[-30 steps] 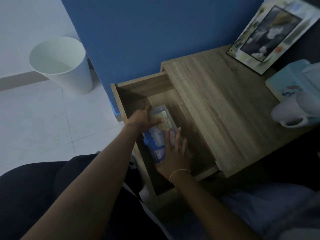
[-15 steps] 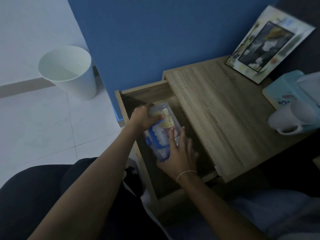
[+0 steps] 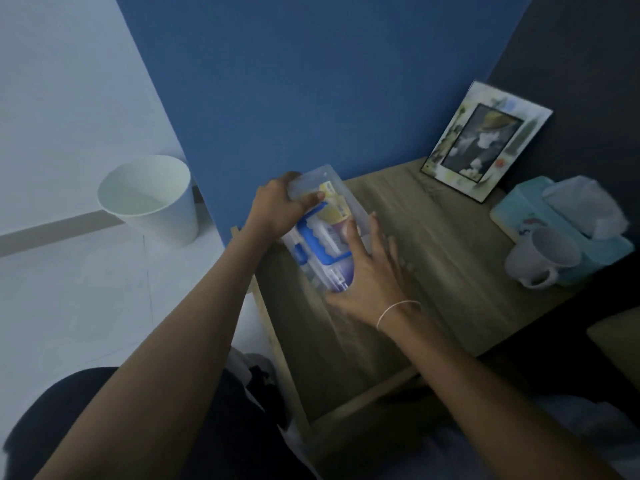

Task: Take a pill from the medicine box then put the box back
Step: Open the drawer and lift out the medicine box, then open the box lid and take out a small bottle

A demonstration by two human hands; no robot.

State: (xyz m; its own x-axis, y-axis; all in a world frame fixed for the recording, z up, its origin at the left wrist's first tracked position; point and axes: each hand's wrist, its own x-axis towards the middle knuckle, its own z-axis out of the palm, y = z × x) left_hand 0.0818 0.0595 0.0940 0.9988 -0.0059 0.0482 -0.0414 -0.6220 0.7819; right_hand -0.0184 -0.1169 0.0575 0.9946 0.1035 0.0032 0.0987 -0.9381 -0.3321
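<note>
The medicine box (image 3: 327,223) is a clear plastic case with a blue handle and coloured packets inside. It is lifted and tilted above the open wooden drawer (image 3: 332,348) of the bedside table. My left hand (image 3: 277,209) grips its far upper end. My right hand (image 3: 370,271) holds its near lower end, fingers spread along the right side. A thin string bracelet sits on my right wrist. The drawer's inside is dark and partly hidden by my arms.
The wooden table top (image 3: 450,258) carries a picture frame (image 3: 485,140) at the back, a teal tissue box (image 3: 568,223) and a white mug (image 3: 540,258) on the right. A white waste bin (image 3: 152,199) stands on the tiled floor, left of the blue wall.
Both hands have raised the medicine box out of the drawer and up toward the table top's height. The camera view has tilted upward.
</note>
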